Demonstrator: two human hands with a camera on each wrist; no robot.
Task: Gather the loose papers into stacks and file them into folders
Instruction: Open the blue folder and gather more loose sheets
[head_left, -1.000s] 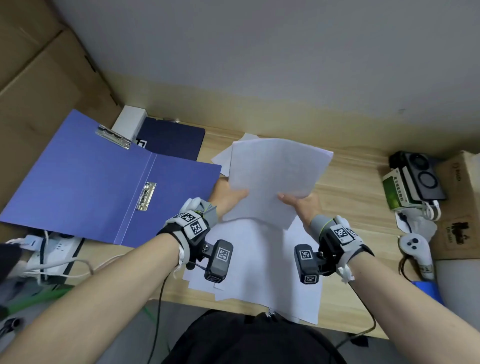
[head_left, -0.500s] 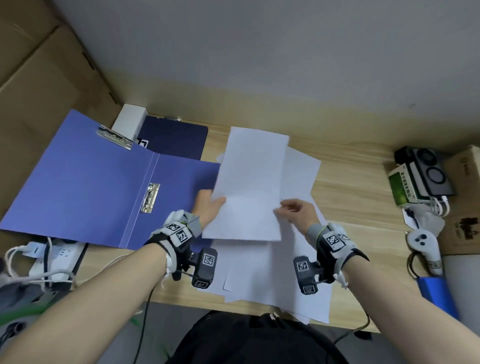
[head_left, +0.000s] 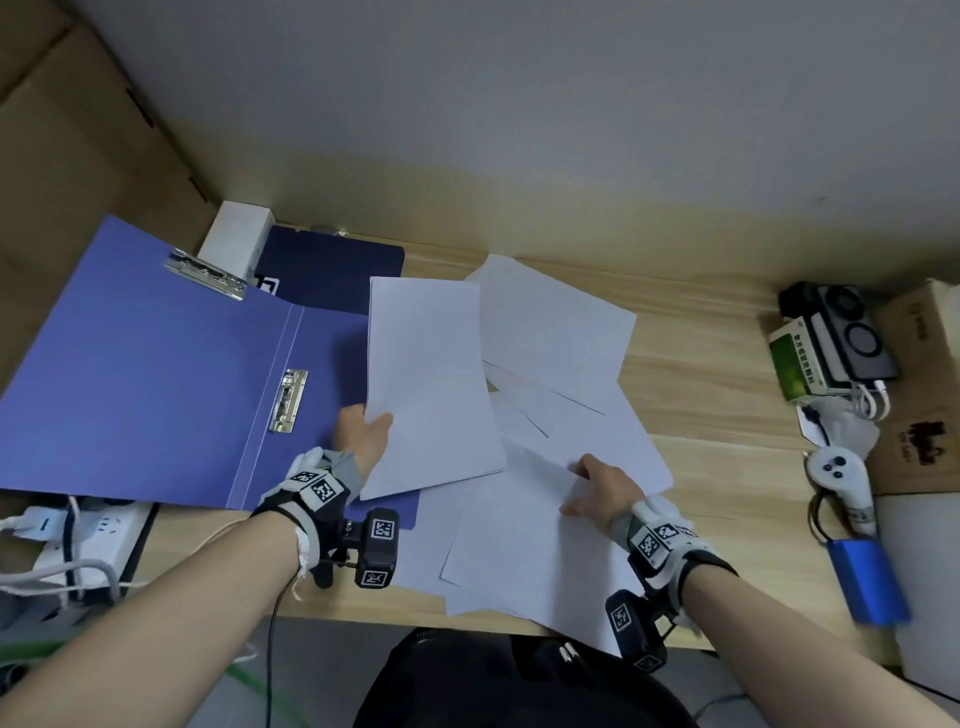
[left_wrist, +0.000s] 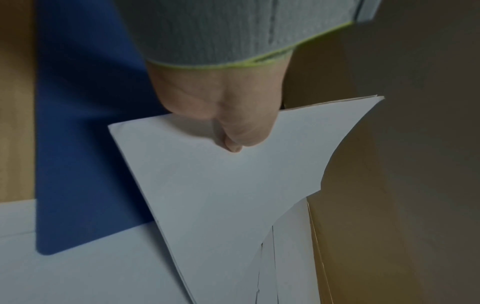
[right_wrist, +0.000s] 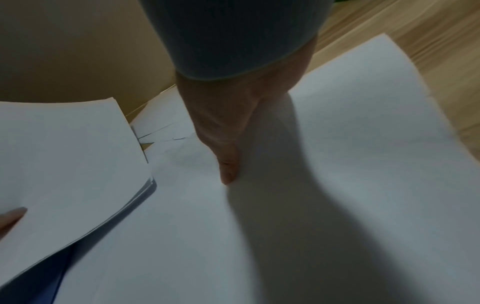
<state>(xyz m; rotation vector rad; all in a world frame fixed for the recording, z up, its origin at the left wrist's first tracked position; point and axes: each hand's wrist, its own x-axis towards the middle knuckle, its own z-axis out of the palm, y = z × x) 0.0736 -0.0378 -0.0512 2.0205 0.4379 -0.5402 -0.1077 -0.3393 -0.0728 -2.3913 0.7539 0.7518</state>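
Observation:
My left hand (head_left: 366, 434) grips a squared stack of white papers (head_left: 431, 384) by its near left corner, thumb on top (left_wrist: 233, 135), and holds it over the right leaf of the open blue folder (head_left: 156, 364). The stack (left_wrist: 221, 195) is lifted off the table and partly hides the folder (left_wrist: 85, 144). Several loose white sheets (head_left: 550, 332) lie fanned across the wooden table. My right hand (head_left: 597, 488) pinches one loose sheet (right_wrist: 363, 154) near its edge; only the thumb (right_wrist: 228, 164) shows there, the fingers are hidden.
A closed dark blue folder (head_left: 332, 270) and a white box (head_left: 236, 241) lie behind the open one. Chargers and a power bank (head_left: 831, 343), a white controller (head_left: 841, 473) and a blue pack (head_left: 867, 582) crowd the right edge. A power strip (head_left: 88, 535) hangs at the left.
The stack went from both hands to the left hand alone and moved left over the folder. The right hand let go and dropped onto the loose sheets.

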